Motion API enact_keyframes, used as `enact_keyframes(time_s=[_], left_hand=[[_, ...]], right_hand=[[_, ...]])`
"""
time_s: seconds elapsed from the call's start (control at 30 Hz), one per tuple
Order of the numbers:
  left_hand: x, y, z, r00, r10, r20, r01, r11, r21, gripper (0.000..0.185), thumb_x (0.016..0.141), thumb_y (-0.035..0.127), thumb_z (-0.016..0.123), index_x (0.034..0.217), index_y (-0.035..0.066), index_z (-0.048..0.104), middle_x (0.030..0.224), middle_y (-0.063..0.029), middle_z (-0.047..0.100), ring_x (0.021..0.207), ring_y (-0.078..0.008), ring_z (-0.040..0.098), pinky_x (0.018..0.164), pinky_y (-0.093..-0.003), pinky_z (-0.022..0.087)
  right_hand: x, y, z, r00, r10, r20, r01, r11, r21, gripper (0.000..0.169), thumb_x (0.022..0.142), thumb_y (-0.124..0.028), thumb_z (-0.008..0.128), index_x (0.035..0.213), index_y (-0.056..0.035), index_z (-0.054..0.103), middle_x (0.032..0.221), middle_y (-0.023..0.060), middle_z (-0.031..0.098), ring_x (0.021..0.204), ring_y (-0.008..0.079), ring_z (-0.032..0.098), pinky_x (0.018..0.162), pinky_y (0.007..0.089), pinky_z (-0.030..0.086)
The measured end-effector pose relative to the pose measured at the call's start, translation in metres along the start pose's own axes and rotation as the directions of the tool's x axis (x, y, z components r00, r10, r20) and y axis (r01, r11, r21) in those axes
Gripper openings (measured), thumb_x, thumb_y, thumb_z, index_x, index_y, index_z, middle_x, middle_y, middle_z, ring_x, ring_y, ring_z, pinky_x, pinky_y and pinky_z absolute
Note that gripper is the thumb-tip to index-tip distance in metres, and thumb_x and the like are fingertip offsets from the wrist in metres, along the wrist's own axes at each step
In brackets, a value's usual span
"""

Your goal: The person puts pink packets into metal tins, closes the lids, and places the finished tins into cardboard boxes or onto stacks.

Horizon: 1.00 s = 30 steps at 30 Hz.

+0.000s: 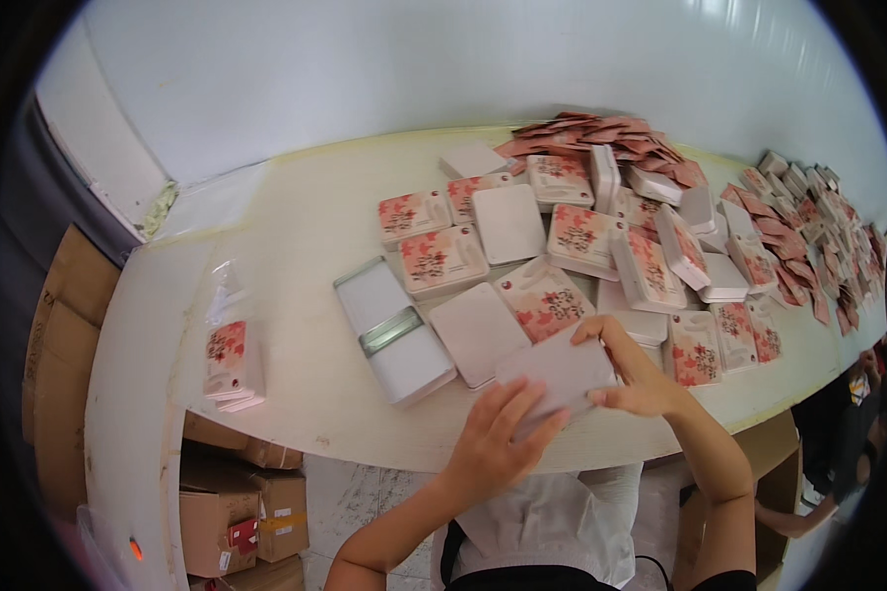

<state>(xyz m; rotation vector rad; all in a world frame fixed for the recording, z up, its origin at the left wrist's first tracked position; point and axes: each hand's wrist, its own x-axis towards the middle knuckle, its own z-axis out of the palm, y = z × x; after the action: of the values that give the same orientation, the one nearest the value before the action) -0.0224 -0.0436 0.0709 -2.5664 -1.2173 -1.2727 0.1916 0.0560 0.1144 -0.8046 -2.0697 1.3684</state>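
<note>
Between my hands is a white hinged-type or lidded tin box (562, 366), its plain face up. My left hand (499, 436) grips its near left side, and my right hand (632, 369) holds its right end with thumb and fingers. Just left of it lies another plain white tin (478, 336). Beyond that, an open tin (395, 332) shows its bare metal inner edges. Behind my hands, many tins with a red leaf pattern (547, 299) lie in a loose group, some plain side up, some on edge.
Pink-red packets (606, 140) are heaped at the table's back, with more packets and tins (820, 221) at the right. A small stack of printed tins (229, 362) stands at the left. Cardboard boxes (218, 517) sit under the table. Another person's arm (798, 521) shows at the lower right.
</note>
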Motion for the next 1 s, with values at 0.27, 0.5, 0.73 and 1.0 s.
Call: enact_keyframes(time_s=[0.27,0.5,0.73,1.0], left_hand=[[-0.024,0.035,0.037,0.723,-0.654,0.222,0.524,0.31,-0.793,0.053,0.086,0.004,0.053,0.134,-0.002,0.032,0.13,-0.0191,0.043,0.117,-0.025,0.046,0.099,-0.0338,0.038],[-0.031,0.037,0.045,0.745,-0.594,0.304,0.636,0.495,-0.592,0.071,0.084,0.006,0.057,0.141,-0.006,0.015,0.139,-0.0207,0.03,0.13,-0.0268,0.032,0.107,-0.0374,0.027],[-0.029,0.041,0.027,0.788,-0.515,0.338,0.615,0.69,-0.383,0.084,0.079,0.013,0.066,0.141,-0.008,0.013,0.14,-0.0238,0.029,0.132,-0.0329,0.03,0.107,-0.0401,0.027],[-0.026,0.037,0.034,0.818,-0.481,0.315,0.57,0.754,-0.327,0.087,0.076,0.015,0.069,0.141,-0.006,0.014,0.138,-0.0267,0.031,0.128,-0.041,0.031,0.106,-0.0453,0.026]], right_hand=[[-0.042,-0.009,0.023,0.985,-0.169,-0.022,0.11,0.73,-0.674,0.089,0.062,-0.05,0.076,0.134,-0.0115,0.04,0.134,0.0233,0.032,0.118,0.0385,0.04,0.093,0.048,0.037],[-0.051,-0.009,0.053,0.993,-0.015,0.118,0.106,0.567,-0.817,0.089,0.057,-0.042,0.078,0.135,-0.0246,0.04,0.141,0.0275,0.027,0.124,0.0429,0.034,0.092,0.0594,0.031],[-0.043,-0.004,0.035,0.984,-0.005,0.179,0.124,0.741,-0.659,0.085,0.06,-0.032,0.075,0.136,-0.0221,0.039,0.14,0.0291,0.028,0.123,0.0458,0.033,0.09,0.0567,0.035],[-0.029,-0.009,0.009,0.931,0.059,0.361,0.132,0.866,-0.482,0.083,0.065,-0.035,0.073,0.137,-0.0152,0.037,0.138,0.0319,0.026,0.124,0.0476,0.031,0.103,0.0501,0.029]])
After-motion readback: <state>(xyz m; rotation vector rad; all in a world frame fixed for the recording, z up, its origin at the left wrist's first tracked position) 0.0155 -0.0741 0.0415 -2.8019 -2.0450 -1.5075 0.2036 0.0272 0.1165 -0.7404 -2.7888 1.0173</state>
